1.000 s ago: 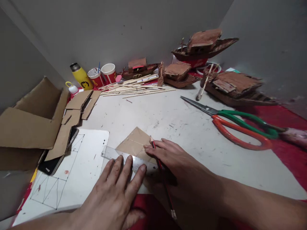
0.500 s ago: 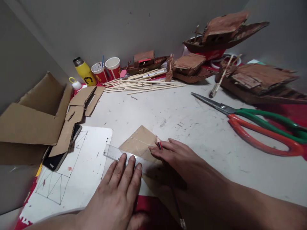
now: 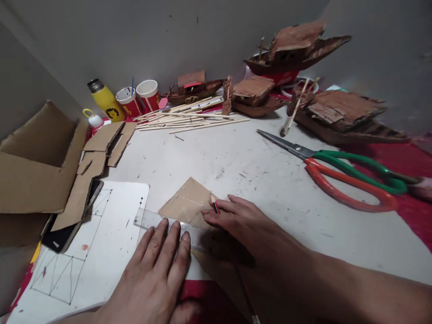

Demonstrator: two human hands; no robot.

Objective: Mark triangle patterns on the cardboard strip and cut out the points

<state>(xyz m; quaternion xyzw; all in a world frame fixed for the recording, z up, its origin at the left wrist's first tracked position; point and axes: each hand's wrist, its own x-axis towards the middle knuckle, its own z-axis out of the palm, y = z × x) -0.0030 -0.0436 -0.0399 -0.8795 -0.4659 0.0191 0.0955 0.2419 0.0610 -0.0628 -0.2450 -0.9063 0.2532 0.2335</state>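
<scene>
A clear ruler [image 3: 146, 219] lies across a piece of brown cardboard [image 3: 189, 198] with faint lines on it. My left hand [image 3: 158, 265] rests on the ruler, palm down, its fingers stretched out and slightly apart. On the right, my right hand [image 3: 246, 225] holds a dark pencil [image 3: 215, 204] between its fingers, with the tip near the cardboard's right corner. The pencil's other end shows below the hand. My right hand and its shadow hide the ruler's right part.
White paper with drawn lines [image 3: 111, 234], a phone [image 3: 64, 236] and a cardboard box [image 3: 37, 180] lie left. Large scissors [image 3: 310, 157] lie right. Behind are thin sticks [image 3: 192, 121], cups [image 3: 148, 94], a yellow bottle [image 3: 107, 101] and several cardboard boats [image 3: 253, 94].
The view has shifted slightly, so most things appear farther left. Both hands keep about the same place on the ruler and cardboard, and the pencil is still held.
</scene>
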